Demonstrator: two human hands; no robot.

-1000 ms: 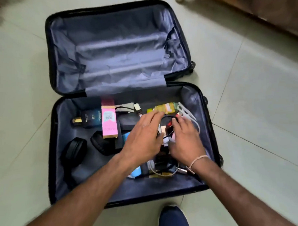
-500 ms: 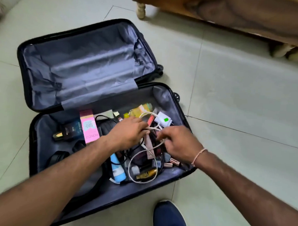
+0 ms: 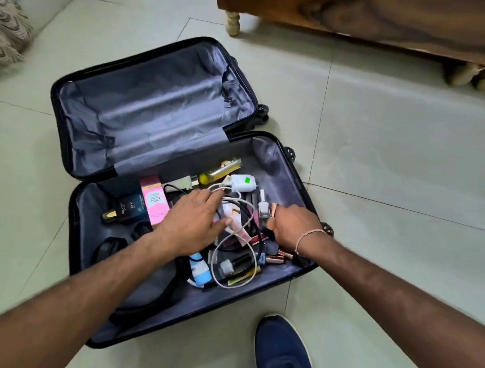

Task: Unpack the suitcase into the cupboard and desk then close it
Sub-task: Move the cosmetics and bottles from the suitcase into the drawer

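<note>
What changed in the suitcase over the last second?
The left hand spread flat over the white cable. The right hand shifted right, onto small bottles beside the nail polish. The charger is now uncovered. The pink box and perfume stayed.

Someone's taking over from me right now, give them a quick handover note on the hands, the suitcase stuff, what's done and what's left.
Left hand: open, flat on the cable tangle.
Right hand: gripping small cosmetics by the nail polish bottle.
Suitcase: open on the floor; lid half bare. Near half holds the charger, pink box, dark perfume, yellow bottle, blue tube.
Done: lid open.
Left: carry everything out to the cupboard and desk, then close.
</note>
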